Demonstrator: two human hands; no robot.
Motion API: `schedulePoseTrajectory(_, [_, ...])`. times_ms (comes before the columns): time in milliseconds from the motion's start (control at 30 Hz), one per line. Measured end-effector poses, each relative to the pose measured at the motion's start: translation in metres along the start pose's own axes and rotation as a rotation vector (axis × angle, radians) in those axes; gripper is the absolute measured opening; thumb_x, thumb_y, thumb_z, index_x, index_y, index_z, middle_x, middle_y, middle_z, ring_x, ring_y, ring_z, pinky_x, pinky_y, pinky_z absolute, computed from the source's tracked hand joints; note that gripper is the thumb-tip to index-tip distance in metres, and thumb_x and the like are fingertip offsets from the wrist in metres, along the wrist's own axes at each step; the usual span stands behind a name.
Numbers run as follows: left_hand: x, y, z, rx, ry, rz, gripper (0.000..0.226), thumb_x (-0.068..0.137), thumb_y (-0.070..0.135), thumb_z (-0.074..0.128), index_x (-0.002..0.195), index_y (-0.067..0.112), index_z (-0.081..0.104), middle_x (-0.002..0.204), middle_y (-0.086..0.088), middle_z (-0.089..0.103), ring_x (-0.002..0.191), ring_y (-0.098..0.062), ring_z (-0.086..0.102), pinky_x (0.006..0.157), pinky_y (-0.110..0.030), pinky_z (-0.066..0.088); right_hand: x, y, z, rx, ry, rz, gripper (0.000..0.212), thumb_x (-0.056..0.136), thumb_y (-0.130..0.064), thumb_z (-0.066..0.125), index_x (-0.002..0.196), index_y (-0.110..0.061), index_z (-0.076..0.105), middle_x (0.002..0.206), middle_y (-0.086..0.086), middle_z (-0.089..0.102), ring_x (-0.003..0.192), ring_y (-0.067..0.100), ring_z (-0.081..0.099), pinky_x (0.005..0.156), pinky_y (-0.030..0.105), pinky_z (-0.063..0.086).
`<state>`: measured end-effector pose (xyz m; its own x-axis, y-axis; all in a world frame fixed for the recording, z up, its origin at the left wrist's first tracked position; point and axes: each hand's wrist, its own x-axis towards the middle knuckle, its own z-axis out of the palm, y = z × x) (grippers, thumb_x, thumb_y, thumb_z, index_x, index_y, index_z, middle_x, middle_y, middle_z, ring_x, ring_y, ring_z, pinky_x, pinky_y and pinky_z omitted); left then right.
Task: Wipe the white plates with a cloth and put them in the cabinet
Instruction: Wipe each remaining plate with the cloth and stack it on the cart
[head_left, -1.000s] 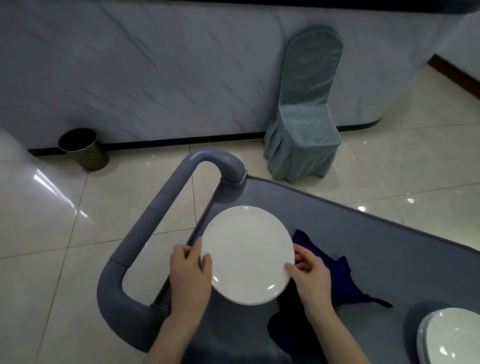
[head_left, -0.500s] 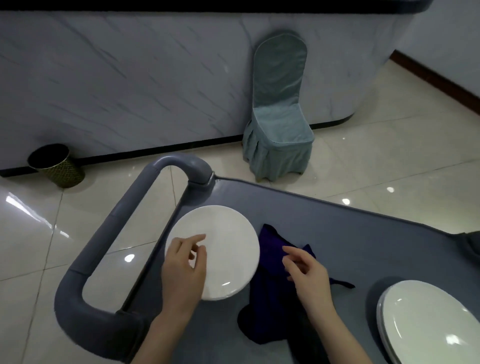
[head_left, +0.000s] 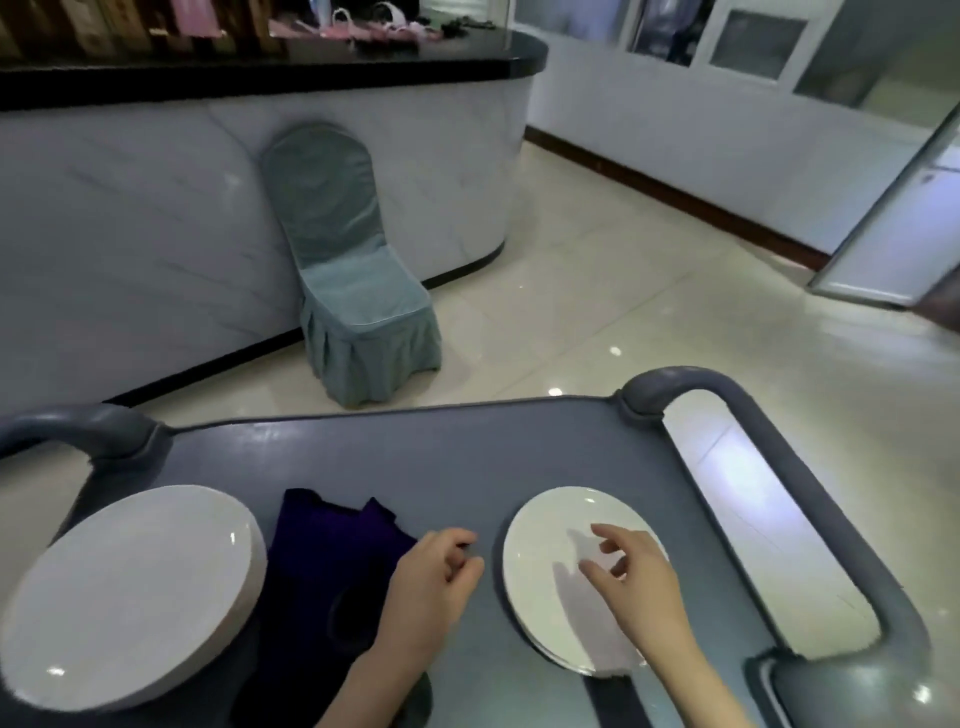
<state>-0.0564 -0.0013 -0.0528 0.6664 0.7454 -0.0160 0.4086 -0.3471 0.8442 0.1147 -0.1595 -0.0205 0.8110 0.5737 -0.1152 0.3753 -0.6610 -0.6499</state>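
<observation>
The wiped plate (head_left: 130, 592) now lies released on the cart's (head_left: 467, 457) left side, beside the cloth (head_left: 332, 561). The left hand (head_left: 431, 582) is loosely curled and empty. The right hand (head_left: 639, 582), open, reaches over the next plate (head_left: 550, 530).

A grey plastic cart (head_left: 467, 457) with 2 rounded tubular end handles (head_left: 779, 452) stands directly before me. Beyond it, 1 teal fabric-covered chair (head_left: 353, 291) backs against a white marble-pattern counter (head_left: 130, 234) with a black top. Glossy beige floor tiles (head_left: 597, 291) surround both. A white door (head_left: 893, 244) stands open at my right.
</observation>
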Motion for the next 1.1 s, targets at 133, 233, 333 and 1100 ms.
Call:
schedulePoseTrajectory(133, [0.005, 0.016, 0.04, 0.142, -0.15, -0.061, 0.035, 0.082, 0.029, 0.069, 0.116, 0.028, 0.06, 0.09, 0.012, 0.05, 0.076, -0.004, 0.052, 0.071, -0.024, 0.044, 0.008, 0.042, -0.029, -0.059, 0.001, 0.123, 0.05, 0.081, -0.015, 0.078, 0.129, -0.015, 0.063, 0.113, 0.006, 0.051, 0.096, 0.024, 0.059, 0.087, 0.03, 0.046])
schedulePoseTrajectory(233, [0.005, 0.022, 0.059, 0.189, -0.186, -0.122, 0.043, 0.081, 0.032, 0.067, 0.122, 0.033, 0.053, 0.103, 0.01, 0.047, 0.088, -0.009, 0.055, 0.072, -0.026, 0.042, 0.013, 0.061, -0.039, -0.072, -0.03, 0.159, 0.051, 0.081, -0.015, 0.076, 0.13, -0.018, 0.061, 0.117, 0.007, 0.048, 0.103, 0.023, 0.056, 0.088, 0.029, 0.046])
schedulePoseTrajectory(333, [0.005, 0.024, 0.071, 0.156, -0.133, -0.188, 0.048, 0.081, 0.023, 0.068, 0.127, 0.028, 0.052, 0.108, 0.005, 0.045, 0.091, -0.013, 0.053, 0.072, -0.026, 0.04, 0.017, 0.072, -0.043, -0.044, -0.077, 0.164, 0.048, 0.08, -0.014, 0.076, 0.126, -0.019, 0.062, 0.113, 0.007, 0.052, 0.099, 0.02, 0.053, 0.084, 0.028, 0.047])
schedulePoseTrajectory(1100, [-0.009, 0.028, 0.008, -0.432, 0.137, -0.405, 0.026, 0.08, 0.013, 0.076, 0.099, 0.029, 0.07, 0.089, -0.003, 0.071, 0.083, -0.019, 0.071, 0.072, -0.037, 0.061, 0.024, 0.033, -0.007, 0.881, -0.21, 0.308, 0.037, 0.094, -0.017, 0.065, 0.123, -0.034, 0.049, 0.12, 0.002, 0.066, 0.101, 0.026, 0.069, 0.08, 0.043, 0.059])
